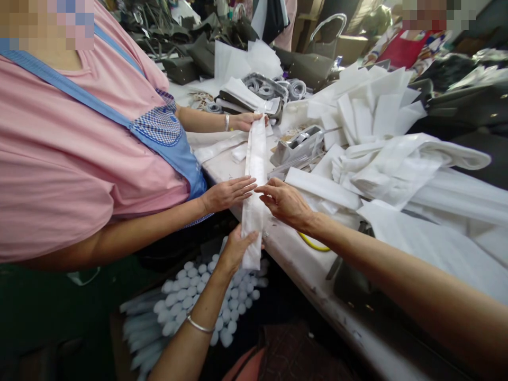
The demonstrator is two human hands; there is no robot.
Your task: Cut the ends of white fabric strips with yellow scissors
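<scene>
A long white strip of what looks like packing foam (255,159) stretches over the table edge, its near end jutting past it. My left hand (237,250) is closed round the near end, thumb on top. My right hand (286,202) is at the strip's right edge, index finger stretched out and the others loosely bent; nothing shows in it. Whether its fingertips touch the strip is hard to tell. From the left, a co-worker's hand (229,193) lies flat across the strip, fingertips close to mine. The co-worker's other hand (251,121) holds the far end.
A box of white foam rods (186,288) stands below the table edge. White foam sheets (381,106) and strips are heaped on the right, with a yellow ring (313,242) near my right forearm. Grey bags (309,66) lie at the back; another person (413,45) is at back right.
</scene>
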